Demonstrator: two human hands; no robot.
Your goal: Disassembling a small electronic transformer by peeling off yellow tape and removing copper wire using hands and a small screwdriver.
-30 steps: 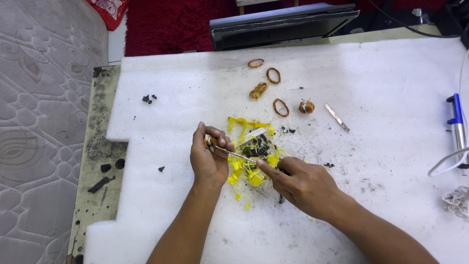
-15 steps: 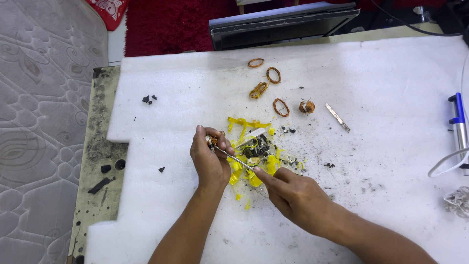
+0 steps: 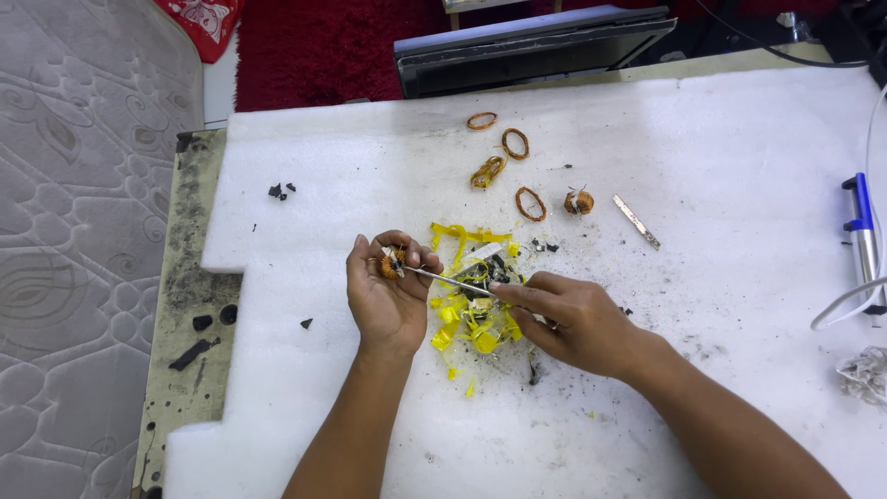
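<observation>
Head view, the only one: both hands work near the middle of the worktop (image 3: 702, 139), a white foam sheet. Left hand (image 3: 386, 294) is curled, its fingers pinching a small copper-wound coil (image 3: 392, 263) between thumb and fingertips, palm turned up. Right hand (image 3: 575, 319) lies just right of it, fingers pressed together around the back end of a thin metal tool (image 3: 448, 280), probably tweezers. That tool's long axis runs nearly level, from the right hand leftward and slightly up toward the far edge, and its tip meets the coil in the left hand. So the coil lies left of the right hand, already inside the left hand's grip; the left hand is the nearer one.

Between and under the hands sits a heap of yellow scraps (image 3: 467, 323), tape or plastic strips, mixed with dark bits (image 3: 494, 270).

Toward the far edge lie loose copper rings (image 3: 514, 143) and a second wound coil (image 3: 578, 200), with a flat metal strip (image 3: 637, 221) just right of it. A blue-handled tool (image 3: 864, 236) with a white cable rests at the right edge. Black crumbs (image 3: 282, 190) lie toward the left edge.

No containers show on the worktop; everything lies loose on the foam.
</observation>
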